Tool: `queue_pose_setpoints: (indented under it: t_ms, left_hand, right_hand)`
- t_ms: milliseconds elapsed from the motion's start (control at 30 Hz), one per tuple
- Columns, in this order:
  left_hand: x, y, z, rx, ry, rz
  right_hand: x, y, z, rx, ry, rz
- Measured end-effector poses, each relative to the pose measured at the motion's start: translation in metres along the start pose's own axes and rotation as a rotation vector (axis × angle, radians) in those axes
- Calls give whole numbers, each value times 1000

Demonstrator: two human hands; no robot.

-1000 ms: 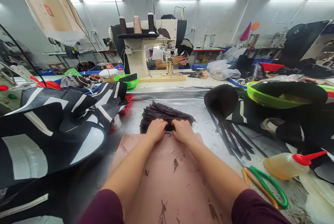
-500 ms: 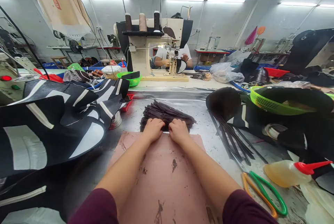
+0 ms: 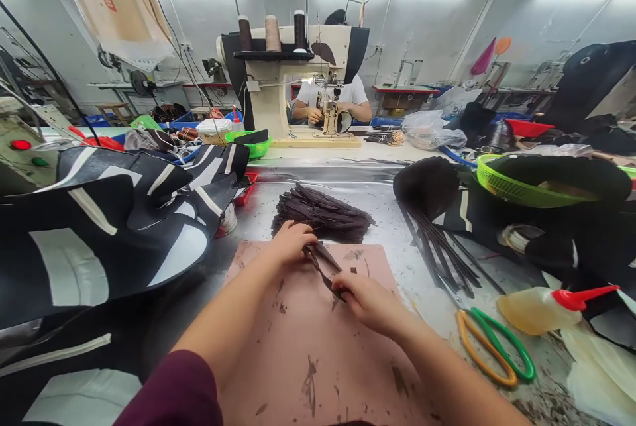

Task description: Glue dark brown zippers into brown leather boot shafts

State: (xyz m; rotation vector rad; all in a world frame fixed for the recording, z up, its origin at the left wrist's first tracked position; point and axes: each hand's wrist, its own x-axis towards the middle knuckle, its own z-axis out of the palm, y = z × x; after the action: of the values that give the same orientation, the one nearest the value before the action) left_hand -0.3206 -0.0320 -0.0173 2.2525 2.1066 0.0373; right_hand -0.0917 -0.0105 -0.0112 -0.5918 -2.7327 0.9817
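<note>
Now a dark strip [image 3: 326,256] is being pinched over the pink board [image 3: 288,353] by the left hand [image 3: 296,242] and the right hand [image 3: 366,300] — its long axis being slanted from far left to near right — while the bundle [image 3: 322,211] beyond is being partly hidden by the left hand, the nearer one.

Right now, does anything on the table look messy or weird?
Yes, a bit. The pink mat beneath the dark strips in the hands has dark smudges, so it looks stained. Dark crumbs are scattered near the scissors, which looks untidy. I can't see any spilled liquid.
</note>
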Motion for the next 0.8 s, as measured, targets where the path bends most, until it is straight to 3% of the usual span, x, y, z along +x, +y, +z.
queue_pose_setpoints:
  t_ms: [233, 400, 467, 533, 633, 733, 800]
  left_hand:
    - [-16, 4, -5, 9, 65, -99]
    - [-25, 28, -21, -60, 167, -124]
    - [-35, 36, -32, -95, 178, -118]
    - [-50, 39, -42, -128, 176, -130]
    - [-79, 43, -51, -175, 147, -172]
    - [-112, 59, -42, -222, 48, -175]
    - [-130, 76, -29, -241, -34, -149]
  right_hand:
    - [-61, -31, 14, 155, -159, -43]
    - [-78, -66, 14, 388, -271, -361]
    - [-77, -67, 12, 477, -281, -397]
    - [-74, -58, 10, 499, -304, -323]
    - [-71, -35, 8, 317, -413, -128]
    - [-74, -19, 4, 52, -508, -27]
    - [-77, -15, 2, -28, -493, -11]
